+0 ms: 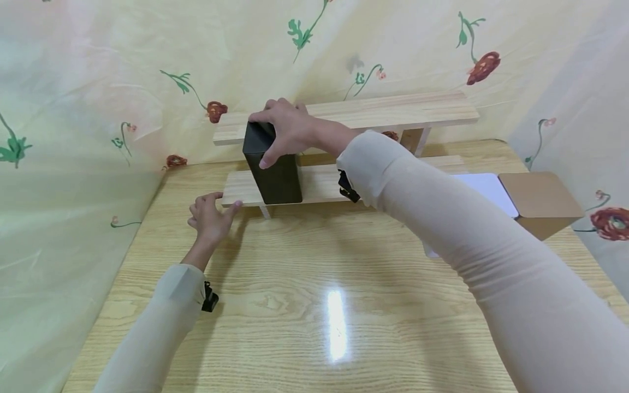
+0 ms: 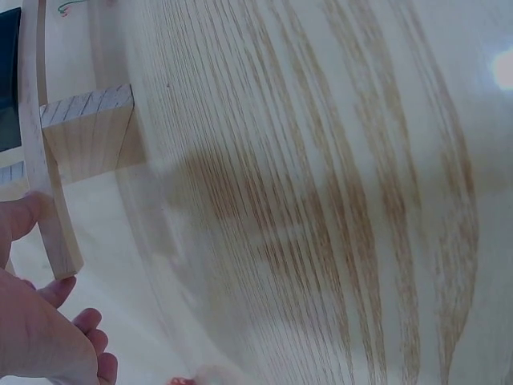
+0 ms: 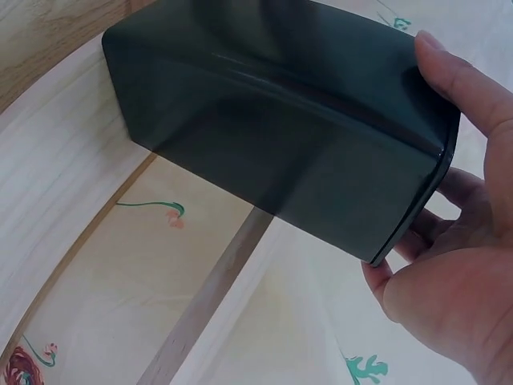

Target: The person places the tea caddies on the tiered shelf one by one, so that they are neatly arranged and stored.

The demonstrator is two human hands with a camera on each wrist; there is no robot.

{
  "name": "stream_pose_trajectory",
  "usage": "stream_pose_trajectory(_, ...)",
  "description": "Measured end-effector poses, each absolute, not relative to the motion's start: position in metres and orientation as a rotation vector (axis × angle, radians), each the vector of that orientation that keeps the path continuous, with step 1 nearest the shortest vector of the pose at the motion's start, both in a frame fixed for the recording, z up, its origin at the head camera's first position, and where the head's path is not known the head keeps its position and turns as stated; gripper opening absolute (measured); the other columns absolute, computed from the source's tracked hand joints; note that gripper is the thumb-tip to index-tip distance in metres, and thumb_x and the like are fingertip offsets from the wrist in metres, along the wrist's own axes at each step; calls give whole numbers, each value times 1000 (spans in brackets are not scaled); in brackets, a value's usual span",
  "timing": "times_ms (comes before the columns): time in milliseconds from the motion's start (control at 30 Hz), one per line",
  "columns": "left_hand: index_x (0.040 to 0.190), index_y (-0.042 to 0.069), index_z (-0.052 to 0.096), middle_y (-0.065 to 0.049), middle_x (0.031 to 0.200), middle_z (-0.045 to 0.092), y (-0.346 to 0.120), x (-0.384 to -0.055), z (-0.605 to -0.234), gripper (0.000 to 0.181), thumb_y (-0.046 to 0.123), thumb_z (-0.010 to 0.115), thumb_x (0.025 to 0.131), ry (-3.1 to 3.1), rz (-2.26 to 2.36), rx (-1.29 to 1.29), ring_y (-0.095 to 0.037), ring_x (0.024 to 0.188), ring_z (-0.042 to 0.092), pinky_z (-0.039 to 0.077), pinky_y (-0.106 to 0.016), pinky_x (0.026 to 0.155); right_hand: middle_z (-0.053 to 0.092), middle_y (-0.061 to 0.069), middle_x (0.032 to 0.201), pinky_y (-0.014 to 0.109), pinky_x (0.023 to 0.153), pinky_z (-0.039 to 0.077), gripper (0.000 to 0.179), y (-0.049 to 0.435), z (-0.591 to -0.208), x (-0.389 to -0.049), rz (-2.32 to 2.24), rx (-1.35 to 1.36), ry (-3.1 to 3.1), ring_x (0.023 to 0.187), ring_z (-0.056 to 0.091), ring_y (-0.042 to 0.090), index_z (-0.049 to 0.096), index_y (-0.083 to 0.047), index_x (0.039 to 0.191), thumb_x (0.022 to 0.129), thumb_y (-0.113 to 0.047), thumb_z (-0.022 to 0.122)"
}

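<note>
A tall black box (image 1: 277, 180) with a smooth surface stands upright on the lower board of a pale wooden two-tier shelf (image 1: 241, 188), near its left end. From above, my right hand (image 1: 290, 128) grips the box's top, thumb on the front side and fingers over the far edge; the right wrist view shows the box (image 3: 272, 136) large, with fingers around its end. My left hand (image 1: 211, 218) pinches the left end of the lower board (image 2: 60, 241), thumb on one face and a fingertip at the end.
The upper board (image 1: 393, 112) runs behind the box. Right of the shelf, partly behind my right sleeve, are a brown box (image 1: 540, 196) and a white flat-topped item (image 1: 486, 188). Flower-patterned sheeting (image 1: 123, 65) surrounds the wood-grain table (image 1: 275, 305).
</note>
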State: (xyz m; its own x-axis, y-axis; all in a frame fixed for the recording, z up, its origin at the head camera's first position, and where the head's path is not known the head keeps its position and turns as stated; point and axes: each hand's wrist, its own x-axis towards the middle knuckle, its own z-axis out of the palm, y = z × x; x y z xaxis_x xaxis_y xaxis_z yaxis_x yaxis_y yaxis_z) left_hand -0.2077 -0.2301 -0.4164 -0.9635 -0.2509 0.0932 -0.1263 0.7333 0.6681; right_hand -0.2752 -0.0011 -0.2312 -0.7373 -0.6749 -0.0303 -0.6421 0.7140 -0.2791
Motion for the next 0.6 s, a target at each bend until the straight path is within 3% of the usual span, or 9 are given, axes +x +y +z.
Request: stream_pose_trajectory(600, 139, 1, 44, -24, 142, 33, -230, -208, -413, 67, 46, 61, 92, -2769, -1041, 307, -40, 129, 22, 13, -58, 98, 33, 10, 143, 49, 102, 20, 92, -3, -226, -278, -298, -1048, 2728, 125, 28, 26, 26, -21, 153, 79, -52, 72)
